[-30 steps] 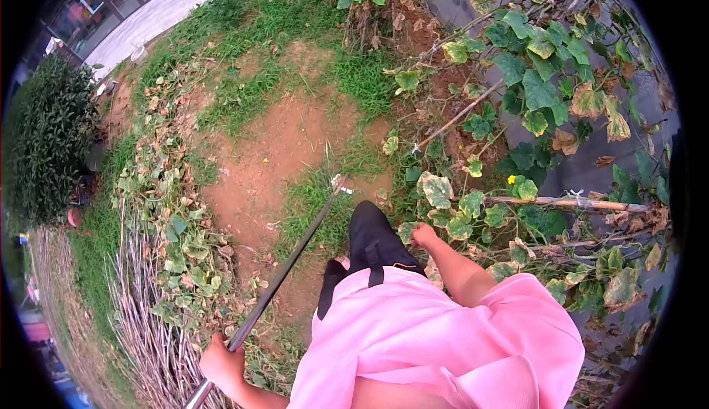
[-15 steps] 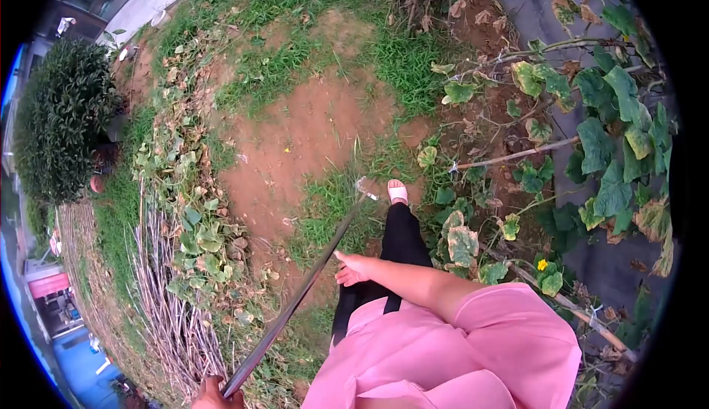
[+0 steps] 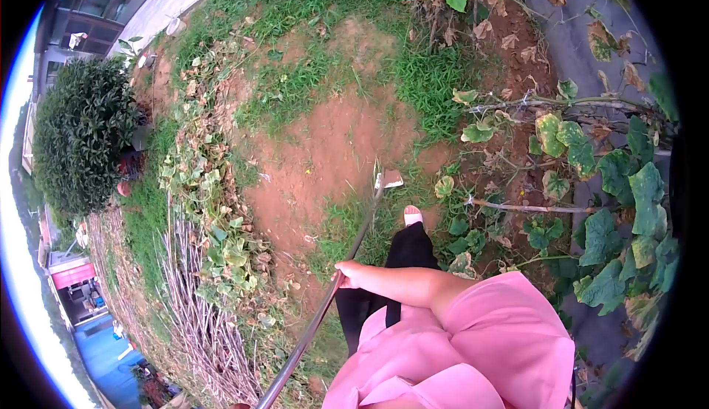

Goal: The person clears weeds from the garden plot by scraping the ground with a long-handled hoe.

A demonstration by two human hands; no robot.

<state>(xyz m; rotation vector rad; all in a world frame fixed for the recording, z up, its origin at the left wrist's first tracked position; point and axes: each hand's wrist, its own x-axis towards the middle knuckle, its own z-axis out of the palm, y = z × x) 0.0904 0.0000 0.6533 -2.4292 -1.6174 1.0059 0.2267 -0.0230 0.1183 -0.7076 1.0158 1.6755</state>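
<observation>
A long-handled hoe (image 3: 314, 325) slants up through the view from the bottom edge. Its pale metal head (image 3: 389, 180) is at the grass and bare soil, just beyond my foot in a light-coloured sandal (image 3: 412, 215). My right hand (image 3: 350, 274) is closed around the middle of the handle, in front of my dark trousers. Only a sliver of my left hand (image 3: 240, 406) shows at the bottom edge, beside the rear part of the handle; its fingers are mostly cut off by the frame.
Leafy vines (image 3: 602, 239) on tied poles (image 3: 535, 208) stand to the right, beside dark ground sheeting (image 3: 550, 25). On the left lie dry stalks (image 3: 203, 320) and wilting vines (image 3: 203, 180). A round bush (image 3: 85, 135) and buildings stand farther left.
My right hand, apart from the handle with loose fingers before, has closed around it. The hoe head shows more of its blade. The whole view has shifted slightly.
</observation>
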